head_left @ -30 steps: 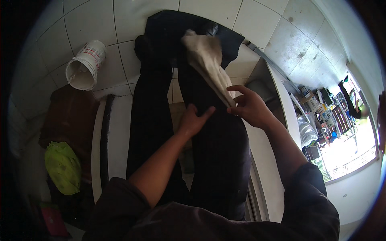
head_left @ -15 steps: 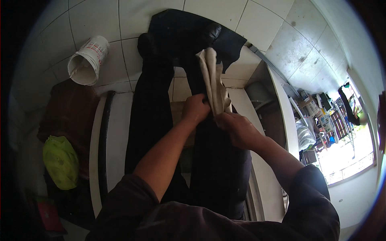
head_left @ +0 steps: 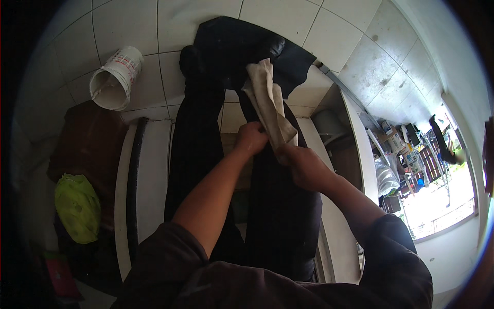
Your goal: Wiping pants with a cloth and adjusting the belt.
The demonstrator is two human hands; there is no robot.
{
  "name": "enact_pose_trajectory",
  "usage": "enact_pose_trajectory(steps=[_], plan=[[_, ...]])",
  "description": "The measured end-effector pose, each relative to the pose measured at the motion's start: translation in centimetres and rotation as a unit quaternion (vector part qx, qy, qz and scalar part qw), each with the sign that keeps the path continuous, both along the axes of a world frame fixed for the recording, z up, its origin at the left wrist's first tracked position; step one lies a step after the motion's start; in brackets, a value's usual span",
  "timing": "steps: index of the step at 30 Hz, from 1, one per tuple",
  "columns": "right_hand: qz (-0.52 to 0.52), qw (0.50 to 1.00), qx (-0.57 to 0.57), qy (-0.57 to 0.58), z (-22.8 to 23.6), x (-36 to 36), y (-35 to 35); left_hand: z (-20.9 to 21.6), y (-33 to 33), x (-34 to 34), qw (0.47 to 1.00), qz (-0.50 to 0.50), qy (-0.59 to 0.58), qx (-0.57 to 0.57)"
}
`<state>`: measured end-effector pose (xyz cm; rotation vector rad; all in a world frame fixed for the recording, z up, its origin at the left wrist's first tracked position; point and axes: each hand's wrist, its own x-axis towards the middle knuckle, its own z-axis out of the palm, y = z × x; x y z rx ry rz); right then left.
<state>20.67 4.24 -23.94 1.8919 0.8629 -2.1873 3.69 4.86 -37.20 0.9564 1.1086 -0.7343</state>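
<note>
A folded beige cloth (head_left: 272, 110), with creases and darker stains, stands up at a slant above my right thigh. My right hand (head_left: 307, 166) is closed on its lower end, thumb and fingers pinching the folds. My left hand (head_left: 251, 139) is curled against the cloth's left edge, with its fingertips hidden behind the cloth. The upper end of the cloth hangs free in front of my black shoe (head_left: 271, 47).
A black sheet (head_left: 226, 33) lies under my feet on the tiled floor (head_left: 195, 13). To the left are a white bucket (head_left: 123, 67) tipped on its side and a lime-green bag (head_left: 77, 208). Open shelving (head_left: 347, 141) stands at my right; cluttered goods (head_left: 406, 149) fill the doorway beyond.
The cloth's upper end has tipped left and its folds look broader and flatter. Both hands keep nearly the same place. The whole view has shifted slightly.
</note>
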Motion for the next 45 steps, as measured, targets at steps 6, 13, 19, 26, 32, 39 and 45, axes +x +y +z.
enact_pose_trajectory(steps=[6,13,19,26,32,39,45], plan=[[-0.027,0.994,-0.066,0.084,-1.6,1.8,0.4,-0.4,0.2,0.2,1.000,0.019,0.001,-0.012],[0.092,0.996,0.005,-0.012,-1.9,-0.6,-0.9,-0.4,-0.2,0.6,1.000,-0.002,0.001,-0.006],[0.078,0.993,-0.072,0.057,-2.1,1.5,1.9,0.3,-0.3,0.9,0.999,-0.009,0.010,0.030],[0.152,0.988,-0.009,-0.018,-2.1,-1.4,0.0,0.5,-1.5,0.1,0.986,-0.108,-0.065,0.112],[0.228,0.964,-0.090,0.100,-2.9,-0.2,1.7,-0.1,-1.5,0.3,0.983,-0.148,-0.016,0.107],[0.165,0.985,-0.016,-0.041,-3.3,-1.7,0.5,0.1,-0.6,0.7,0.979,-0.182,-0.011,0.088],[0.227,0.967,-0.085,0.083,-1.1,-0.1,3.2,-0.4,-1.0,-0.5,0.977,-0.189,-0.010,0.103]])
